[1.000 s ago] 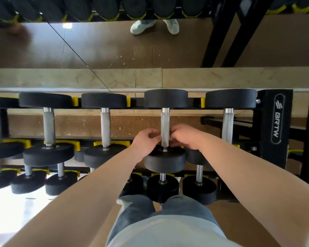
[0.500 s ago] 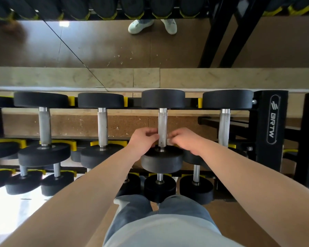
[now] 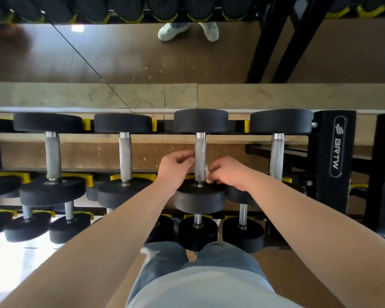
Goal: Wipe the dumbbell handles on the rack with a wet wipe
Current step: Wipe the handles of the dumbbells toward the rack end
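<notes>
A black dumbbell with a steel handle (image 3: 200,150) lies on the top shelf of the rack, third from the left. My left hand (image 3: 173,168) is at the left side of the handle's near end, fingers curled against it. My right hand (image 3: 226,173) is at the handle's right side and pinches a small white wet wipe (image 3: 207,174), which touches the steel just above the near weight (image 3: 199,200). How much of the wipe wraps behind the handle is hidden.
More dumbbells lie on the same shelf to the left (image 3: 125,156) and right (image 3: 277,156), and smaller ones on lower shelves (image 3: 197,232). The black rack upright (image 3: 337,150) stands at the right. A mirror (image 3: 120,54) runs behind the rack.
Both hands stayed at the near end of the same handle. They parted slightly, so the white wipe now shows at the right hand's fingers.
</notes>
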